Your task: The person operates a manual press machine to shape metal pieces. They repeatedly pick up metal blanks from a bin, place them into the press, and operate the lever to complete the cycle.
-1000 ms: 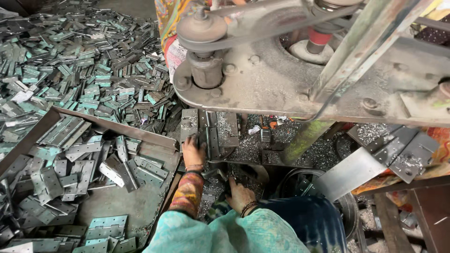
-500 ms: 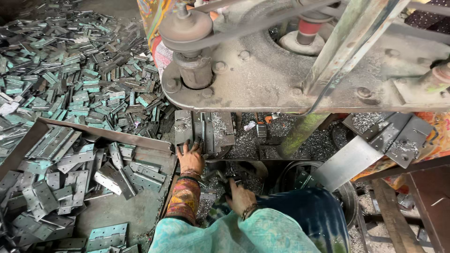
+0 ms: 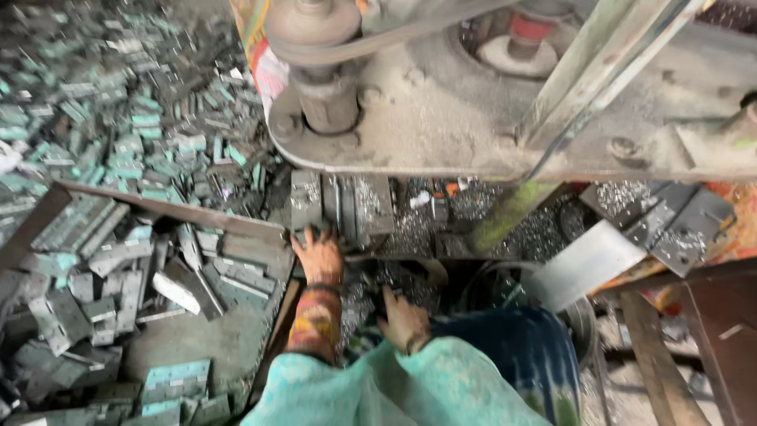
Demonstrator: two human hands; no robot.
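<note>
**Hands Close Under the Press**

There, the left hand (image 3: 318,254) lay unclenched on a metal die block (image 3: 306,199) beneath the press head (image 3: 441,110); the right hand (image 3: 404,319) rested on swarf, grip unclear. Fingers risked crushing; hinge plates (image 3: 175,377) crowded the tray (image 3: 197,211).

A dim workshop: the dark floor (image 3: 95,71) at far left is heaped with grey-green metal scrap pieces (image 3: 150,118); silvery shavings (image 3: 544,233) litter the right.
</note>
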